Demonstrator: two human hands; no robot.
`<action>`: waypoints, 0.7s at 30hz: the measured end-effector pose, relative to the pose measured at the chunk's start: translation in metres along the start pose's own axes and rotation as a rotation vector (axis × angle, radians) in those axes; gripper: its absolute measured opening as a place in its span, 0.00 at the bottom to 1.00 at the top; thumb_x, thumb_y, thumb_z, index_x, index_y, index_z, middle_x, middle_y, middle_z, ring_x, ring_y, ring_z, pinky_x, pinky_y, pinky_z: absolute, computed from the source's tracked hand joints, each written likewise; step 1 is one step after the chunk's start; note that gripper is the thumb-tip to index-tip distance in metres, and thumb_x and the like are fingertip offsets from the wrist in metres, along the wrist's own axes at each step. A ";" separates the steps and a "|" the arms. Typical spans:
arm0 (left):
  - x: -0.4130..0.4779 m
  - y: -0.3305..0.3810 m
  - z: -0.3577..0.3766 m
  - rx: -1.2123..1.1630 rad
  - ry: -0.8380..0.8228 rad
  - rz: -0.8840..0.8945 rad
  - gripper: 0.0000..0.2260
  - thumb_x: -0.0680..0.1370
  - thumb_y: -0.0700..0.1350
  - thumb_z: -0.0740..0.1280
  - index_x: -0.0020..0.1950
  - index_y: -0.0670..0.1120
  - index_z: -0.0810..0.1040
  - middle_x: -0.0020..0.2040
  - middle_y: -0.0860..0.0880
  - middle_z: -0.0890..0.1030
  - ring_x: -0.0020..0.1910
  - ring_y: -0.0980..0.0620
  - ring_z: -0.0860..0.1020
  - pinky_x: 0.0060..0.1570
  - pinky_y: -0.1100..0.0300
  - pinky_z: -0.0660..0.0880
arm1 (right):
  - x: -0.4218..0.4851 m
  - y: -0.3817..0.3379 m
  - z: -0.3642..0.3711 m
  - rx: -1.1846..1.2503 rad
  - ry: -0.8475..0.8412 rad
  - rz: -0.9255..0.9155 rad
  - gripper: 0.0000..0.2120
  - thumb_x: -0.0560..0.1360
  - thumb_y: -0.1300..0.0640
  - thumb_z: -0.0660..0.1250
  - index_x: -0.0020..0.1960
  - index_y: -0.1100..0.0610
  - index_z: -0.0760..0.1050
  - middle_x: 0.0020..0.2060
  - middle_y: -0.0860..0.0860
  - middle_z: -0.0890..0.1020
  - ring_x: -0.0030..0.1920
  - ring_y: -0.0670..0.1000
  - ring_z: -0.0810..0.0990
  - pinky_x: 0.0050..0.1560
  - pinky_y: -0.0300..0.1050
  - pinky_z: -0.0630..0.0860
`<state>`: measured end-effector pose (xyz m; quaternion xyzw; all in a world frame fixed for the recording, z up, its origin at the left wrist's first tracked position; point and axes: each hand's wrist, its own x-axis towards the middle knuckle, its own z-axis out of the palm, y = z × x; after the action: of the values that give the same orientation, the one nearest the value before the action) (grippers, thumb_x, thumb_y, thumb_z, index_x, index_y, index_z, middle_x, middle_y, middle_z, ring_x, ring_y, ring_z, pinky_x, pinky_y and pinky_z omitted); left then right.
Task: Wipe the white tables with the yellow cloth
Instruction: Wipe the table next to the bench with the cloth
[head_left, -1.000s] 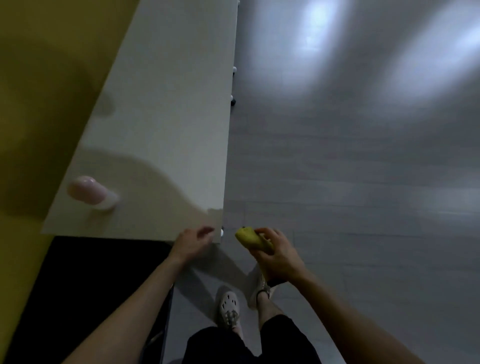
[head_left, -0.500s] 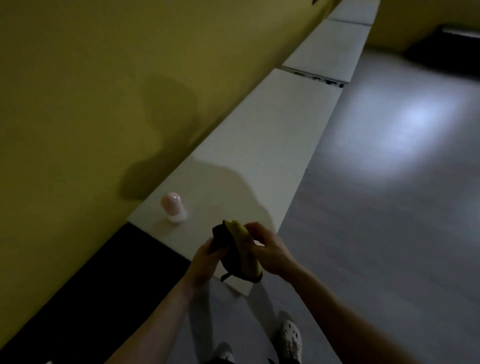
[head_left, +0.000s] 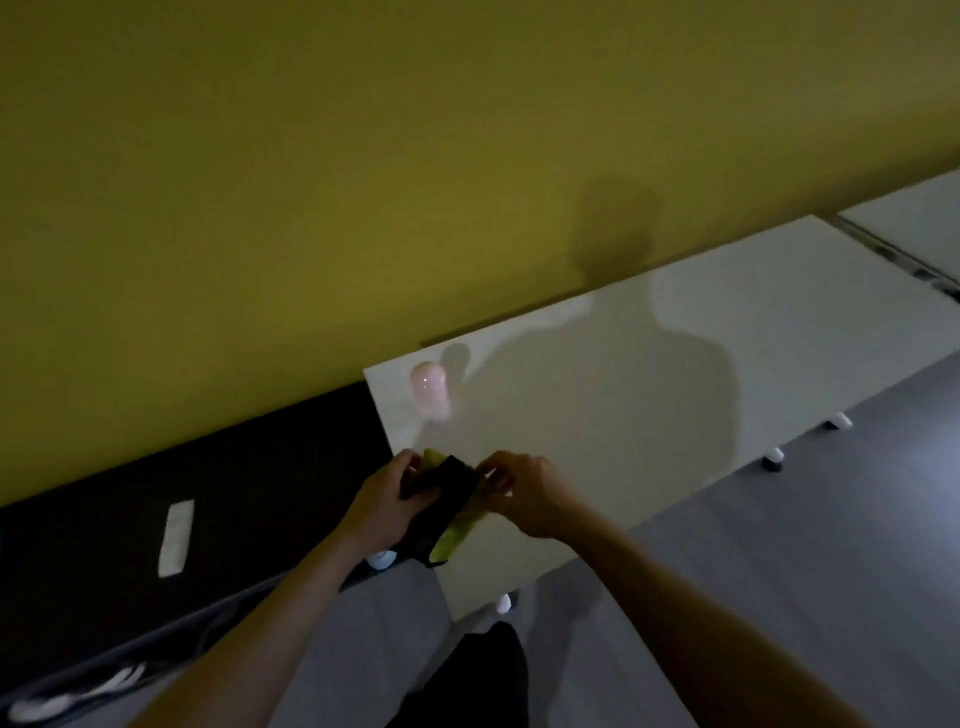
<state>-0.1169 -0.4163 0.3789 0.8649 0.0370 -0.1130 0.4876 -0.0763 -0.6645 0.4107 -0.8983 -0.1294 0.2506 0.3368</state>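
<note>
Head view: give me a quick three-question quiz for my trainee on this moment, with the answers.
1. True or false: the yellow cloth lies spread flat on the white table.
2. Where does the small pink thing stand? A) on the table, near its wall-side corner B) on a chair C) in a drawer
3. Fill in: the cloth is held by ____ hands.

Key:
1. False. It is bunched up between the left hand and the right hand.
2. A
3. both
</note>
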 end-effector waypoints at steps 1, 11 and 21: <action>-0.004 -0.004 -0.003 -0.003 0.025 -0.011 0.10 0.82 0.54 0.75 0.56 0.53 0.77 0.49 0.60 0.83 0.49 0.59 0.83 0.48 0.54 0.79 | 0.009 -0.005 -0.001 -0.024 0.008 -0.038 0.16 0.81 0.48 0.74 0.68 0.48 0.81 0.57 0.47 0.86 0.56 0.50 0.85 0.62 0.53 0.83; 0.017 -0.038 0.004 -0.355 0.264 -0.332 0.21 0.71 0.58 0.82 0.58 0.47 0.87 0.52 0.47 0.90 0.53 0.46 0.88 0.61 0.37 0.83 | 0.125 -0.018 -0.014 -0.110 0.012 -0.357 0.15 0.78 0.45 0.75 0.61 0.51 0.82 0.56 0.46 0.83 0.53 0.47 0.82 0.52 0.46 0.79; 0.038 -0.027 0.034 -0.272 0.672 -0.558 0.16 0.70 0.49 0.78 0.42 0.51 0.70 0.32 0.55 0.75 0.35 0.47 0.74 0.37 0.53 0.66 | 0.248 -0.030 -0.010 -0.657 -0.037 -0.489 0.38 0.79 0.44 0.74 0.82 0.47 0.58 0.78 0.59 0.63 0.71 0.63 0.72 0.63 0.58 0.79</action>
<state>-0.0901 -0.4332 0.3306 0.7386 0.4393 0.0528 0.5087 0.1359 -0.5479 0.3476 -0.8962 -0.4183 0.1245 0.0791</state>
